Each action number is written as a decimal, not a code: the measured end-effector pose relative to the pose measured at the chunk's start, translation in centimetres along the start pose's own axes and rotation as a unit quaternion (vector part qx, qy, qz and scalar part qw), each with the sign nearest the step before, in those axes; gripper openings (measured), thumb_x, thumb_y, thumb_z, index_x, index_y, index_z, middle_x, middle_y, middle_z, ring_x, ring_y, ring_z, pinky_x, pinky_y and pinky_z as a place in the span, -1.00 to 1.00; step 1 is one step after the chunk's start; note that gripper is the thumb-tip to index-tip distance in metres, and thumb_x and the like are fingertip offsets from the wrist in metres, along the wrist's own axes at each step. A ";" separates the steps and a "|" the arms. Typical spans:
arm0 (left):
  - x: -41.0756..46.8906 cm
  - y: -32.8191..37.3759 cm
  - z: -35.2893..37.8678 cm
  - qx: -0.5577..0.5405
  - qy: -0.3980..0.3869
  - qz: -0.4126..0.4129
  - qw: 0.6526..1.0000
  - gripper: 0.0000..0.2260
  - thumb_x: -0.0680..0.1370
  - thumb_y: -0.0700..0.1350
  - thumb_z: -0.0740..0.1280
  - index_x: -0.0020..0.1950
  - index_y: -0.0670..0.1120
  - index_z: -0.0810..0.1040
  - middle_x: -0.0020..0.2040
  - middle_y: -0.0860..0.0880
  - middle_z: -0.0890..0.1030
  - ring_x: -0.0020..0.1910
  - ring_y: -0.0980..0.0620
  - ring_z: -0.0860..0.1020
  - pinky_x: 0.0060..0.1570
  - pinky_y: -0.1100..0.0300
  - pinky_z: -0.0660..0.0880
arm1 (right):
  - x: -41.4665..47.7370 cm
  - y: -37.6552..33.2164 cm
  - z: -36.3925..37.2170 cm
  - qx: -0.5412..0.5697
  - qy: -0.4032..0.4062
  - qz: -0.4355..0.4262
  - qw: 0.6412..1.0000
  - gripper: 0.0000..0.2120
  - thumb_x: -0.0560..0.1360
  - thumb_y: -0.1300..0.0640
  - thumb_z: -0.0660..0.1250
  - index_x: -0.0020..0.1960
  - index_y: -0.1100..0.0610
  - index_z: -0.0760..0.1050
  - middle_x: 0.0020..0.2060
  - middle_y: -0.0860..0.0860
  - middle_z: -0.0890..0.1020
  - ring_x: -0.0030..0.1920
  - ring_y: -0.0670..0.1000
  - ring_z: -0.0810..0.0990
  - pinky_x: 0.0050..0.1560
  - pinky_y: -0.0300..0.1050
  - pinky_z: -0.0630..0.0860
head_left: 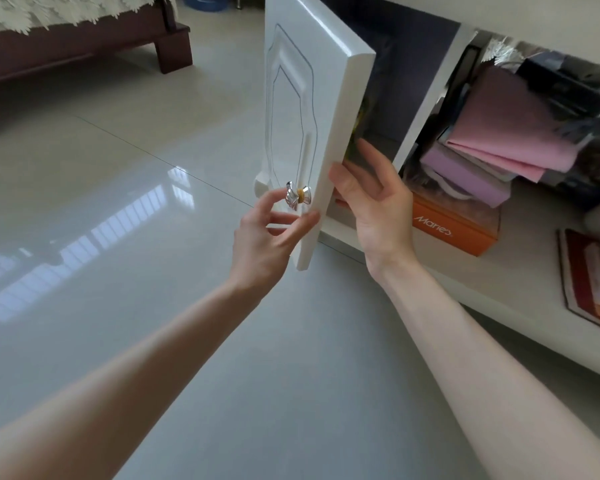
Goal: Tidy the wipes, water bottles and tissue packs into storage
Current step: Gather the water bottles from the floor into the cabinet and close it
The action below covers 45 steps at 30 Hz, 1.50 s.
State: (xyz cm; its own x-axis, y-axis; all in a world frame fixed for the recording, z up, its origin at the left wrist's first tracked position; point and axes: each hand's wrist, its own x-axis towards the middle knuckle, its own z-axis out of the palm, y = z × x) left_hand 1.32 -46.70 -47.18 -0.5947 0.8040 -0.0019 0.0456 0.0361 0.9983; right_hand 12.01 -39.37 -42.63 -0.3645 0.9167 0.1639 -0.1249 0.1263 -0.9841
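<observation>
One white cabinet door (pixel 321 133), swung open and seen nearly edge-on. One silver bow-shaped knob (pixel 298 199) low on its front face.

Your left hand (pixel 267 237) is at that knob: thumb and forefinger pinch toward its left wing, the other fingers (pixel 303 221) curl against the door's lower edge. Contact with the knob looks likely but you cannot tell for certain at this angle.

Your right hand (pixel 374 206) sits just behind the door's free edge, palm toward you, fingers spread and loose, holding nothing. The thumb lies close to the door edge.

Two compartments show in the low white cabinet (pixel 430 98). The one behind the door is dark; something yellow-green (pixel 359 126) shows at its near side, too hidden to name. The right compartment is full: one orange box (pixel 461 230) at the bottom, a stack of pink and lilac folded packs (pixel 499 140) on it, dark plastic-wrapped bundles (pixel 568 91) further right. Exact pack count unclear.

Wipes, bottles, tissue packs: none identifiable for certain; the pink and lilac stack may be the tissue packs.

One book-like item (pixel 589 278) lies on the cabinet floor at far right. Glossy tiled floor (pixel 153 202) below; one dark wooden bed frame (pixel 84 43) upper left.
</observation>
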 end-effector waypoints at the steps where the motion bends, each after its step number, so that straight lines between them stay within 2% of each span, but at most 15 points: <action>1: 0.0 0.1 0.1 -0.007 -0.007 0.005 1.000 -0.81 0.47 0.05 0.46 0.02 0.24 0.52 -0.14 0.00 0.68 -0.09 0.01 0.68 0.09 0.01 0.55 | 0.0 0.1 -0.2 -0.002 0.003 -0.002 1.000 -0.45 0.48 0.19 0.42 0.42 0.17 0.36 0.09 -0.04 0.66 0.14 -0.08 0.64 0.21 0.00 0.56; 3: 0.3 0.4 0.7 -0.019 -0.024 0.008 0.999 -0.83 0.48 0.04 0.44 0.00 0.25 0.52 -0.16 -0.02 0.69 -0.07 -0.03 0.69 0.16 -0.02 0.51 | 0.3 0.4 -0.8 0.001 0.022 -0.002 1.000 -0.49 0.49 0.17 0.41 0.40 0.17 0.39 0.12 0.02 0.67 0.15 -0.03 0.64 0.22 0.05 0.55; 7: 1.0 1.0 1.8 -0.020 -0.056 0.010 0.998 -0.72 0.48 0.03 0.43 0.17 0.09 0.53 -0.13 -0.07 0.71 -0.10 0.00 0.70 0.13 0.05 0.53 | 1.1 1.0 -1.9 0.001 0.049 0.003 0.999 -0.56 0.50 0.12 0.41 0.34 0.19 0.46 0.14 0.09 0.66 0.17 0.06 0.63 0.25 0.14 0.53; 12: 1.9 1.7 3.0 -0.007 -0.090 0.004 0.996 -0.82 0.50 0.01 0.43 0.05 0.11 0.51 -0.09 -0.10 0.72 -0.09 -0.02 0.70 0.02 0.15 0.52 | 2.1 1.5 -3.1 0.013 0.077 0.008 0.997 -0.74 0.52 0.11 0.39 0.18 0.15 0.57 0.08 0.11 0.68 0.12 0.11 0.65 0.21 0.10 0.56; 15: 2.6 1.7 3.8 -0.011 -0.103 0.004 0.995 -0.84 0.49 0.01 0.44 0.01 0.09 0.52 -0.08 -0.16 0.71 -0.10 -0.05 0.70 0.17 -0.07 0.53 | 2.7 1.5 -3.6 0.037 0.084 0.007 0.996 -0.78 0.54 0.13 0.36 0.16 0.18 0.57 0.04 0.10 0.69 0.12 0.14 0.65 0.06 -0.07 0.61; 18: 3.4 1.5 4.8 -0.015 -0.104 0.007 0.994 -0.78 0.46 0.05 0.45 0.05 0.04 0.55 -0.09 -0.22 0.70 -0.14 -0.03 0.69 0.17 -0.20 0.52 | 3.6 1.3 -4.3 0.059 0.087 0.005 0.994 -0.86 0.54 0.18 0.36 0.09 0.16 0.57 -0.02 0.07 0.68 0.13 0.15 0.64 0.02 -0.14 0.62; 22: 4.4 1.7 6.2 -0.017 -0.109 0.001 0.994 -0.83 0.50 0.01 0.44 0.02 0.02 0.54 -0.07 -0.31 0.66 -0.16 -0.02 0.69 0.19 -0.17 0.51 | 4.6 1.2 -5.0 0.050 0.107 -0.015 0.993 -0.93 0.52 0.21 0.39 0.00 0.14 0.59 -0.08 0.02 0.69 0.14 0.15 0.64 0.25 0.06 0.53; 25: 5.0 2.1 7.2 -0.008 -0.109 -0.003 0.994 -0.87 0.51 0.01 0.43 -0.04 0.05 0.52 -0.07 -0.29 0.67 -0.15 -0.02 0.70 0.10 0.03 0.51 | 5.4 1.4 -5.5 0.039 0.121 -0.026 0.992 -0.91 0.51 0.18 0.40 0.00 0.15 0.60 -0.06 0.05 0.69 0.14 0.16 0.64 0.28 0.14 0.50; 27: 5.4 2.1 7.7 -0.004 -0.103 -0.003 0.995 -0.87 0.50 0.03 0.44 -0.05 0.07 0.51 -0.10 -0.20 0.70 -0.14 -0.01 0.70 0.04 0.05 0.50 | 5.8 1.4 -5.8 0.034 0.127 -0.028 0.991 -0.95 0.51 0.16 0.40 -0.03 0.12 0.60 -0.09 0.03 0.69 0.11 0.13 0.65 0.27 0.14 0.51; 31: 6.0 2.2 8.5 -0.002 -0.093 0.001 0.996 -0.87 0.49 0.04 0.45 -0.10 0.10 0.51 -0.14 -0.14 0.71 -0.13 -0.03 0.70 0.09 -0.04 0.54 | 6.4 1.5 -5.9 0.023 0.147 -0.027 0.989 -0.97 0.50 0.16 0.42 -0.11 0.06 0.60 -0.20 -0.08 0.69 -0.02 -0.06 0.67 0.22 0.01 0.56; 34: 6.3 2.4 9.1 -0.007 -0.086 0.005 0.996 -0.85 0.48 0.05 0.46 -0.13 0.11 0.49 -0.17 -0.13 0.70 -0.13 -0.04 0.69 -0.10 0.11 0.51 | 6.9 1.5 -6.1 0.016 0.167 -0.032 0.985 -0.91 0.49 0.17 0.42 -0.16 0.03 0.59 -0.28 -0.15 0.67 -0.17 -0.24 0.64 0.08 -0.20 0.58; 36: 6.5 2.5 9.4 -0.007 -0.081 0.002 0.997 -0.84 0.47 0.07 0.46 -0.12 0.11 0.49 -0.20 -0.07 0.70 -0.14 -0.01 0.69 -0.22 0.20 0.44 | 7.2 1.5 -6.2 0.005 0.173 -0.038 0.984 -0.90 0.49 0.16 0.42 -0.18 0.00 0.59 -0.30 -0.17 0.66 -0.20 -0.27 0.62 0.00 -0.28 0.56; 40: 6.9 2.4 10.1 -0.012 -0.069 0.000 0.998 -0.83 0.46 0.07 0.48 -0.12 0.10 0.51 -0.18 -0.03 0.71 -0.16 0.00 0.70 -0.09 0.14 0.52 | 7.8 1.7 -6.3 0.001 0.192 -0.039 0.981 -0.92 0.48 0.14 0.44 -0.18 0.01 0.60 -0.29 -0.16 0.67 -0.20 -0.25 0.62 -0.01 -0.26 0.56; 45: 7.3 2.4 10.3 -0.012 -0.068 0.004 0.998 -0.83 0.46 0.08 0.48 -0.13 0.11 0.51 -0.19 0.00 0.71 -0.17 0.02 0.70 -0.09 0.14 0.53 | 8.3 1.8 -6.4 0.002 0.206 -0.040 0.978 -0.93 0.47 0.14 0.46 -0.18 0.04 0.60 -0.30 -0.15 0.66 -0.23 -0.25 0.60 -0.05 -0.28 0.54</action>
State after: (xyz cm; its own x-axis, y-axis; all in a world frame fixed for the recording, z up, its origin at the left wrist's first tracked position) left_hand 5.36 -34.57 -45.39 -0.4804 0.8770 -0.0004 0.0290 0.0164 0.9994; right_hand 14.67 -29.11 -43.46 0.0485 0.9790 0.1982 -0.1416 0.2032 -0.9688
